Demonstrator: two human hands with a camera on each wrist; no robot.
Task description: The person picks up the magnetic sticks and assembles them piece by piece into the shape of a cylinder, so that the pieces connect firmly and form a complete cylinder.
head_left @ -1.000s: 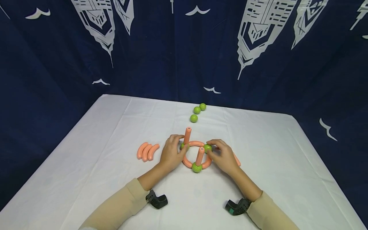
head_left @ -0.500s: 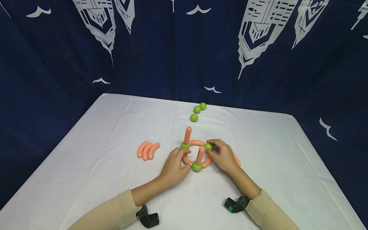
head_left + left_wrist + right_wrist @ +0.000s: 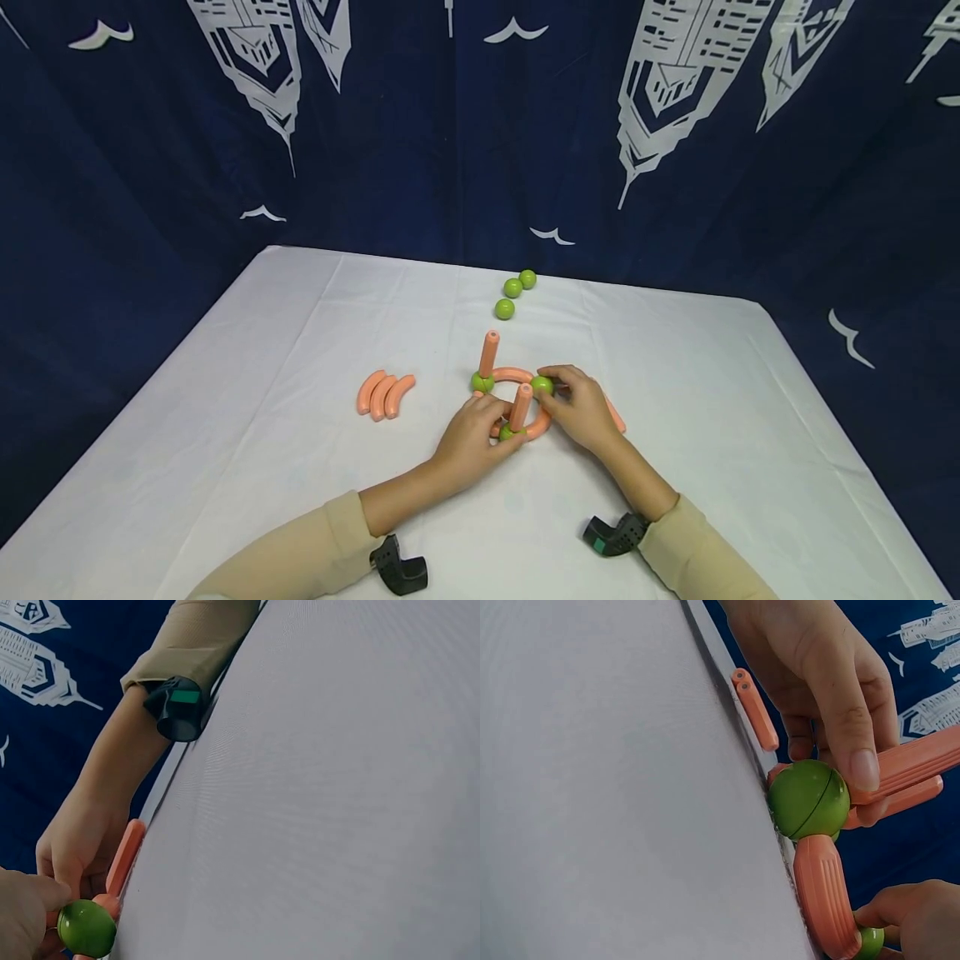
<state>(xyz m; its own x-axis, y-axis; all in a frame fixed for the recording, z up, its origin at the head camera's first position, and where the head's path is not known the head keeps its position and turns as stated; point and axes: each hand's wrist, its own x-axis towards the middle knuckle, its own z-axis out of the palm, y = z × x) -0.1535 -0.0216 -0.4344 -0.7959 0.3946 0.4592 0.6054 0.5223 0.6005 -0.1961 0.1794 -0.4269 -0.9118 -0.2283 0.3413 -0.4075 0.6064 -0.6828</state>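
Observation:
Orange curved sticks (image 3: pixel 512 375) and green balls form a ring on the table, and two straight orange sticks (image 3: pixel 489 354) rise from the balls. My left hand (image 3: pixel 474 437) holds the near green ball (image 3: pixel 810 799) between thumb and fingers, at the foot of the near upright stick (image 3: pixel 522 407). The hand hides the left side of the ring in the head view. My right hand (image 3: pixel 583 410) pinches the right green ball (image 3: pixel 542 387) of the ring. Free of both hands, the far left ball (image 3: pixel 482 382) bears the other upright stick.
Several loose curved orange sticks (image 3: pixel 386 395) lie side by side to the left. Three green balls (image 3: pixel 505 309) lie near the far edge of the white table (image 3: pixel 675 375). Just beyond my right hand lie straight orange sticks (image 3: pixel 757 712). A dark blue curtain (image 3: pixel 390 167) hangs behind.
My left hand has moved from the far left ball and its upright stick, toward me and right, to the near ball. My right hand stays at the right ball.

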